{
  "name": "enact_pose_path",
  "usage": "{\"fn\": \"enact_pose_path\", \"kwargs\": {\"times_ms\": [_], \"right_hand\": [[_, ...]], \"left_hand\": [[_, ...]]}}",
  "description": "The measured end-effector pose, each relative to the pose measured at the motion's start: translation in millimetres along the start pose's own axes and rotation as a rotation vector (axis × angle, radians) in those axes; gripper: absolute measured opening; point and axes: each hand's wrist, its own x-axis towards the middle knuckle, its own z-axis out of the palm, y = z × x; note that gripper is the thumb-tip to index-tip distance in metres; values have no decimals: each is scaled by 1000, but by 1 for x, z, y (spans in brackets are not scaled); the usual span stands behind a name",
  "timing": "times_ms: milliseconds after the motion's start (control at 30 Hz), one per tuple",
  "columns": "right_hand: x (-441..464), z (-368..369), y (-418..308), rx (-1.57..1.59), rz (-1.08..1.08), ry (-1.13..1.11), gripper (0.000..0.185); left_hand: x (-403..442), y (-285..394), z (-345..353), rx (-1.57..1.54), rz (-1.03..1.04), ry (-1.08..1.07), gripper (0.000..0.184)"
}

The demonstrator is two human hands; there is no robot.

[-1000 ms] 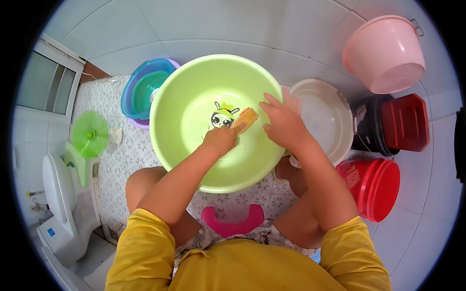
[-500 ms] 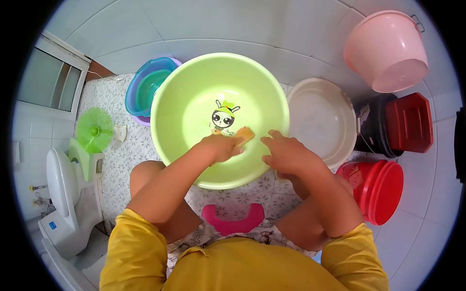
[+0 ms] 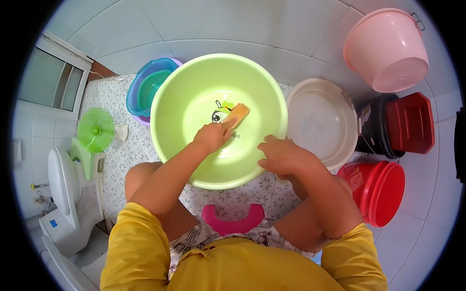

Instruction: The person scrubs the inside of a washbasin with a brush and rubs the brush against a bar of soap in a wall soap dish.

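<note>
A large light-green basin (image 3: 170, 116) with a cartoon rabbit printed on its bottom stands in front of me. My left hand (image 3: 212, 137) reaches inside it, closed around the handle end of a scrub brush (image 3: 239, 114) with an orange-brown back. The brush lies over the rabbit print and covers part of it. At the right front rim is my right hand (image 3: 283, 156), its fingers curled over the rim into the basin. Its thumb and the underside of its grip are partly hidden.
To the right are a whitish basin (image 3: 352, 121), a pink bucket (image 3: 383, 51), a black bucket (image 3: 371, 123), a dark red container (image 3: 412, 123) and a red bucket (image 3: 374, 186). Blue basins (image 3: 133, 92), a green fan (image 3: 96, 130) and a toilet (image 3: 63, 179) stand left. A pink stool (image 3: 233, 225) lies below me.
My left hand has moved the brush forward and slightly left, from below the rabbit print onto it. My right hand has shifted slightly at the rim.
</note>
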Motion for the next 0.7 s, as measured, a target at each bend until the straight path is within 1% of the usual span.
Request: {"fn": "enact_pose_path", "kwargs": {"times_ms": [33, 67, 100, 167, 267, 333, 367, 433, 467, 600, 667, 700], "right_hand": [[1, 0, 0, -6, -17, -6, 34], [2, -1, 0, -13, -33, -13, 34], [2, -1, -1, -11, -31, -12, 34], [2, -4, -5, -69, 2, -88, 39], [2, -6, -7, -63, 34, -106, 35], [1, -8, -8, -70, 30, -92, 34], [2, -9, -8, -78, 22, -78, 34], [5, -7, -7, -71, 12, -73, 33], [6, -7, -6, -63, -4, -66, 33], [8, -9, -5, -71, -9, -70, 33], [7, -16, -8, -24, 102, -168, 36], [7, -16, -8, -23, 102, -169, 36]], "left_hand": [[-6, 1, -1, -21, 50, -37, 48], [-13, 4, 0, -20, 52, -40, 48], [-22, 9, -1, 19, 98, -120, 47], [-36, 10, 6, 65, 168, -249, 46], [-47, 18, 8, 133, 137, -245, 50], [-39, 9, 17, 113, 87, -141, 51], [-34, 6, 21, 112, 91, -141, 51], [-25, 4, 20, 104, 40, 114, 54], [-19, 2, 18, 52, 20, 103, 55], [-15, 0, 12, 77, 24, 162, 56], [-19, -3, 10, 79, 158, 116, 56], [-23, 2, 0, 78, 158, 115, 56]]}}
